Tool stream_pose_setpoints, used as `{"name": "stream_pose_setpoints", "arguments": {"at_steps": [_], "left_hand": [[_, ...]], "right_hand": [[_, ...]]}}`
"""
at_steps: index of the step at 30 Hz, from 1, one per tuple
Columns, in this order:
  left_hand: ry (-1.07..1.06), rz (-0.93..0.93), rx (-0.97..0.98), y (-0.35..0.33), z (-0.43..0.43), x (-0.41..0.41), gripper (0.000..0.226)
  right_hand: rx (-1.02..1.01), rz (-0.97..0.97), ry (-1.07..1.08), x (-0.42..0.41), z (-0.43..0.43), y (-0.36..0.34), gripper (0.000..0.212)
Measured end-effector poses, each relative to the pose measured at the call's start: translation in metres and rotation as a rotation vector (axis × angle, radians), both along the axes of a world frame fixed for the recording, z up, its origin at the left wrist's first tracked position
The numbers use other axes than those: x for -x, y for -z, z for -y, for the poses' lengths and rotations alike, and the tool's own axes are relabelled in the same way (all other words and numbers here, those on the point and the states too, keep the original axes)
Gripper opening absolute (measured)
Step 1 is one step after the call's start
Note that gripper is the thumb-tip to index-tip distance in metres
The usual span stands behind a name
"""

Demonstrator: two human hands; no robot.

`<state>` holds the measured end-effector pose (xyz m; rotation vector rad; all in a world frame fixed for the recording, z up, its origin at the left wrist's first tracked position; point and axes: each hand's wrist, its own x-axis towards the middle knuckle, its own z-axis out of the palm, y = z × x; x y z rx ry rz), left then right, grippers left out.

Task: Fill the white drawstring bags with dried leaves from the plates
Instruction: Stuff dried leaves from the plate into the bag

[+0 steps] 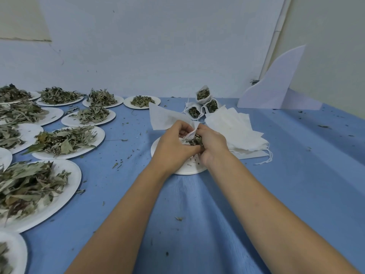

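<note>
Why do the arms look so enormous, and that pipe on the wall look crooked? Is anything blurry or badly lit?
Head view: the wide-angle lens stretches the forearms near the bottom edge and slants the wall pipe. Head view: light is soft and even, no glare, with only faint shadows under the plates. Head view: the left hand, right hand, and the bag and leaves they grip look slightly soft.

Leaf-heaped plates (99, 136) crowd the counter's (197, 214) left. The near middle and right lie open. Stacked bags (237, 131) and seemingly filled bags (203, 94) block the far side.
</note>
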<state>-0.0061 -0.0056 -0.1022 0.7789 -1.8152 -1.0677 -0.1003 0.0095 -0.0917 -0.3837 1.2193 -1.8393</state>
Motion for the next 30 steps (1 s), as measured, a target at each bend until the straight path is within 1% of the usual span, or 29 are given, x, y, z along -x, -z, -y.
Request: {"name": "stream_pose_setpoints", "arguments": {"at_steps": [3, 7, 11, 16, 19, 21, 23, 25, 27, 30], "left_hand": [[-0.078, -0.026, 0.022, 0.001, -0.004, 0.004, 0.032], [-0.195, -0.051, 0.057, 0.001, -0.005, 0.003, 0.027], [-0.266, -0.076, 0.058, -0.001, -0.004, 0.001, 0.031], [-0.323, -0.074, 0.053, 0.001, -0.003, 0.002, 0.021], [-0.313, -0.049, 0.041, 0.003, -0.003, 0.004, 0.019], [-0.289, -0.035, 0.036, 0.004, -0.004, 0.006, 0.018], [-0.24, -0.027, 0.036, 0.003, -0.005, 0.007, 0.018], [-0.168, -0.034, -0.004, 0.002, -0.006, 0.008, 0.019], [-0.112, -0.039, -0.067, 0.001, -0.007, 0.008, 0.02], [-0.093, -0.011, -0.115, 0.002, -0.009, 0.011, 0.019]], "right_hand": [[0.039, 0.013, 0.014, -0.003, 0.0, -0.001, 0.044], [0.072, 0.024, 0.006, -0.014, -0.001, -0.002, 0.036], [0.098, -0.052, 0.009, -0.021, -0.001, -0.002, 0.037], [0.041, -0.145, 0.036, -0.028, -0.001, -0.001, 0.039], [0.006, -0.185, 0.07, -0.029, -0.001, 0.001, 0.037], [-0.012, -0.179, 0.09, -0.027, -0.002, 0.001, 0.035], [-0.043, -0.179, 0.119, -0.023, -0.001, 0.0, 0.029], [-0.082, -0.174, 0.157, -0.018, -0.001, -0.001, 0.025], [-0.094, -0.114, 0.17, -0.012, -0.002, -0.002, 0.023], [-0.093, 0.025, 0.15, -0.008, -0.003, -0.003, 0.021]]}}
